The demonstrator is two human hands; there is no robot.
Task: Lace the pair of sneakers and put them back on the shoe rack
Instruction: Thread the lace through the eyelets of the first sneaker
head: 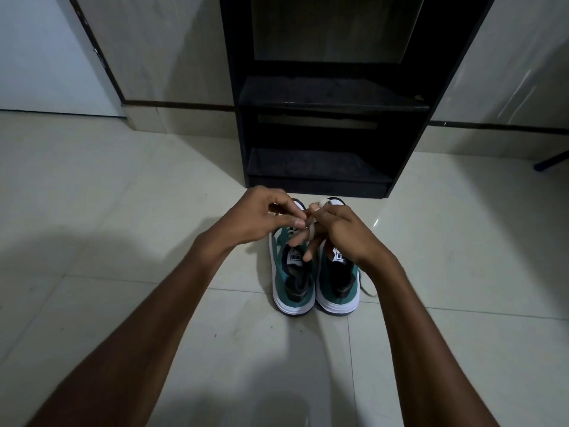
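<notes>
Two green-and-white sneakers stand side by side on the tiled floor, toes toward the rack: the left sneaker (291, 288) and the right sneaker (338, 291). Above the left sneaker's front, my left hand (261, 218) pinches a white lace (311, 230). My right hand (341, 232) has that lace wrapped around its fingers. Another loose lace end (368, 288) trails on the floor beside the right sneaker. Both hands hide the sneakers' eyelets. The black shoe rack (323, 100) stands just behind the sneakers.
The rack's two lower shelves (317, 167) hold nothing. A wall with a dark skirting strip (184, 106) runs behind it, a white door (46, 57) at the far left. A dark blue bar (551, 161) lies on the floor at the right edge.
</notes>
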